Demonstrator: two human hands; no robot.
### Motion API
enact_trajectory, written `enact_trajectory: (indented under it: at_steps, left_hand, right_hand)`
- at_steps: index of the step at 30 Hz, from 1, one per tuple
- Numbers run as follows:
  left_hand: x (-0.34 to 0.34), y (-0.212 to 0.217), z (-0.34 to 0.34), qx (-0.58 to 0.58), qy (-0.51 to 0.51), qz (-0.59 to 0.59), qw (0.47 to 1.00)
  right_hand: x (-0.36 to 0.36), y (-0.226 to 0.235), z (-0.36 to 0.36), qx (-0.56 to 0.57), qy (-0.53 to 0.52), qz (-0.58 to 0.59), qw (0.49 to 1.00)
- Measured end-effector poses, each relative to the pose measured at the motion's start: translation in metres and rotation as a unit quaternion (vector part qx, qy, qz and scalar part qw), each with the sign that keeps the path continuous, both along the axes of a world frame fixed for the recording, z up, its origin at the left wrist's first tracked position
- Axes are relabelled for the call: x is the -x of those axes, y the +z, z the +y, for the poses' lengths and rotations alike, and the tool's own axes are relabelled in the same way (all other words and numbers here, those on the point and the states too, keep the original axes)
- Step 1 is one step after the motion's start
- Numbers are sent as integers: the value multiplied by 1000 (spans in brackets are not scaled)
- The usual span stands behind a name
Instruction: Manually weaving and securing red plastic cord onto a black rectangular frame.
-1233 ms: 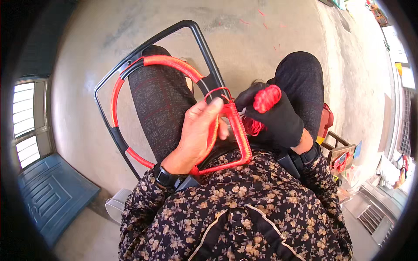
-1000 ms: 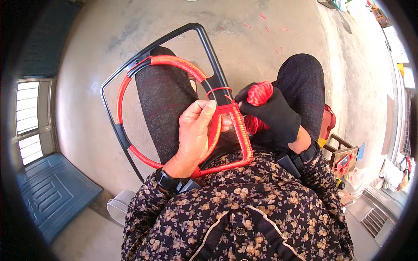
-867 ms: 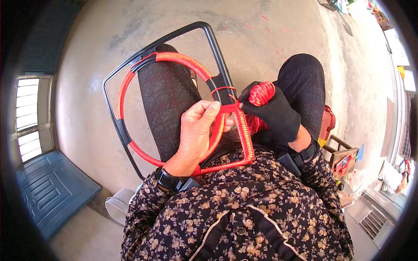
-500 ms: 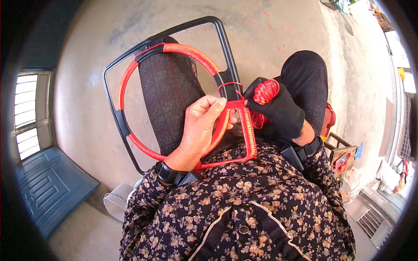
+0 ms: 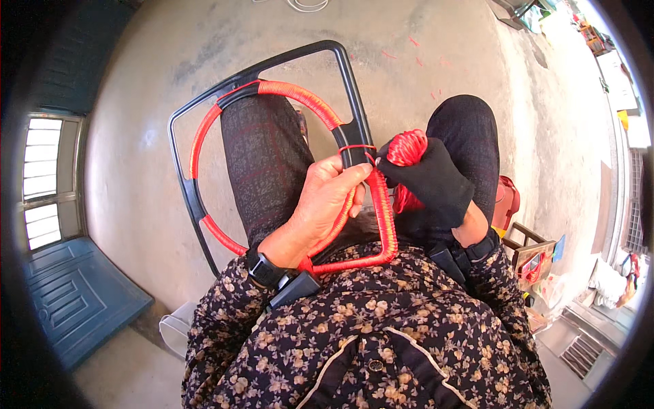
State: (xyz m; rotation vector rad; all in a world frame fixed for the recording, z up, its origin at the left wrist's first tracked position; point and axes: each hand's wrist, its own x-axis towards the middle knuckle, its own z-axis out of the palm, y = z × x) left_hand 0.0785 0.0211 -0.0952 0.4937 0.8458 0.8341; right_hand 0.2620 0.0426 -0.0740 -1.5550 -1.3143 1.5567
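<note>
A black square frame point(image 5: 355, 85) with a ring inside leans over my lap, tilted across my left thigh. Red cord wrapping point(image 5: 386, 215) covers its near right side and much of the ring; bare black shows at the far side and the joints. My bare left hand point(image 5: 320, 198) grips the frame at the right joint, thumb pressed on top, fingers partly hidden beneath. In a black glove with bare fingertips, my right hand point(image 5: 439, 183) is closed around a red cord bundle point(image 5: 407, 148) just right of that joint. Loose red loops hang below the glove.
Red cord snippets point(image 5: 413, 42) lie on the pale floor point(image 5: 157, 170) ahead. A blue panelled door point(image 5: 85, 293) is at the left, with a white bin point(image 5: 176, 328) nearby. Right of my knee are a red bag point(image 5: 505, 201) and a small wooden stool point(image 5: 530, 251).
My left thumb has slid right, over the red band at the joint. The cord bundle and right hand have shifted slightly left. The view has tilted a little.
</note>
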Motion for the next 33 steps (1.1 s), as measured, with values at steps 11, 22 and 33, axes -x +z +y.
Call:
enact_trajectory:
  at_steps: [11, 22, 33]
  left_hand:
    - [-4, 2, 2, 18, -4, 14, 1000]
    - [-2, 2, 2, 26, -11, -7, 1000]
    - [16, 11, 5, 53, -67, -98, 991]
  right_hand:
    - [13, 29, -1, -183, 95, -254, 945]
    - [-7, 17, -2, -138, 41, -96, 985]
    - [-1, 51, 17, -513, 385, -372, 671]
